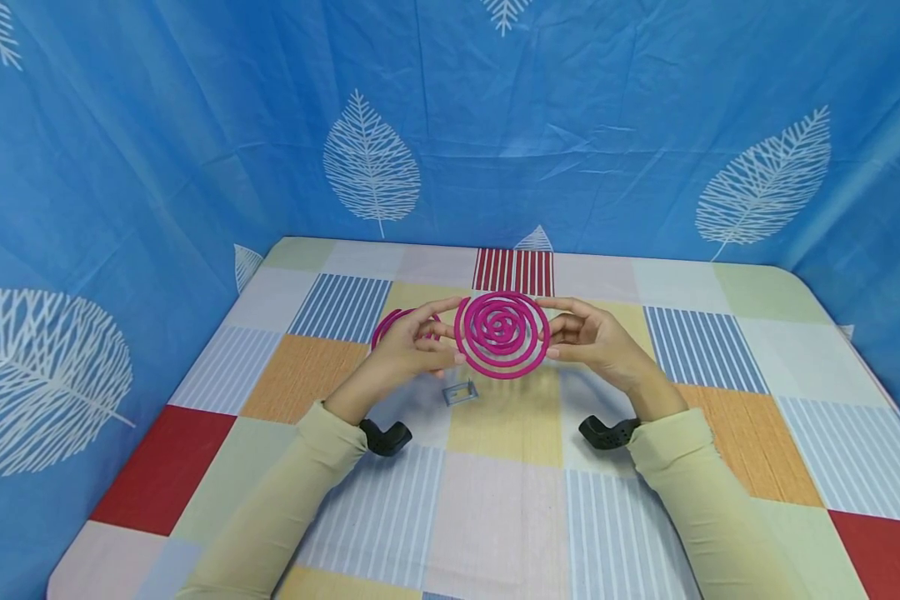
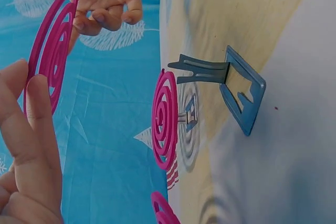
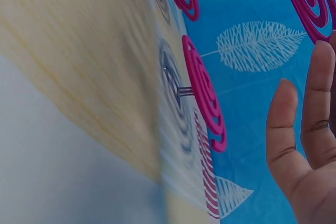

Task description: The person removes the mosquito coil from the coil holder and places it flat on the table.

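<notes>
My left hand [image 1: 408, 346] and right hand [image 1: 600, 342] grip opposite edges of a roughly level magenta spiral coil [image 1: 498, 325], a blue-grey metal stand [image 2: 255, 104], prong upward, below nearer my left.

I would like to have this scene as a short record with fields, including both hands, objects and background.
Left hand: pinches one edge of a pink spiral coil
Right hand: pinches its opposite edge
Coil position: raised above the patchwork tabletop
Bare stand: metal, on the tabletop, prongs upward
Mounted coils: two in right wrist view, both pink
Backdrop: blue, white leaf prints
</notes>
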A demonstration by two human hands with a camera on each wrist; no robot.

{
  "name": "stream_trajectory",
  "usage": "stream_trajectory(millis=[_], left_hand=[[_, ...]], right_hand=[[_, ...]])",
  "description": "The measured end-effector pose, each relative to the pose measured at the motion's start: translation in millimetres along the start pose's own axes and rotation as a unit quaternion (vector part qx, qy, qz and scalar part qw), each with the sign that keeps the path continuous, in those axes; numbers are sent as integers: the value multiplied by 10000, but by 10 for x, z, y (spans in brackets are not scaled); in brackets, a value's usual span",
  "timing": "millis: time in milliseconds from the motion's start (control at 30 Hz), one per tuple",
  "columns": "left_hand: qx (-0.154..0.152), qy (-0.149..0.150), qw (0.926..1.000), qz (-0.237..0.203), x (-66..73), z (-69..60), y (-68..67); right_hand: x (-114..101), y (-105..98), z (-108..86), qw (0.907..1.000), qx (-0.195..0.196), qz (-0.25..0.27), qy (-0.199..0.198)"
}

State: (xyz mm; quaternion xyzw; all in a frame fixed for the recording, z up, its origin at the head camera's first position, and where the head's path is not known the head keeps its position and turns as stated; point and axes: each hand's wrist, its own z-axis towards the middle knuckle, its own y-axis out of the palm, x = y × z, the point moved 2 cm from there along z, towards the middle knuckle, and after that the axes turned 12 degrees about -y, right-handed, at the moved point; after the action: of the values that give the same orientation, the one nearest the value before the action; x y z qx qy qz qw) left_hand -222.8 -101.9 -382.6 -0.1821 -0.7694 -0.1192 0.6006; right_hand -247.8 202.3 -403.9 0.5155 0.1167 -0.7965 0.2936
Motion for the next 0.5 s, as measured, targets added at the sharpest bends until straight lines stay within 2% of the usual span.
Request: stream_trajectory(millis=[500], left_hand=[[-168, 184, 9994, -222, 71, 111, 97]], right_hand=[[-183, -85, -21, 9992, 119, -335, -199]])
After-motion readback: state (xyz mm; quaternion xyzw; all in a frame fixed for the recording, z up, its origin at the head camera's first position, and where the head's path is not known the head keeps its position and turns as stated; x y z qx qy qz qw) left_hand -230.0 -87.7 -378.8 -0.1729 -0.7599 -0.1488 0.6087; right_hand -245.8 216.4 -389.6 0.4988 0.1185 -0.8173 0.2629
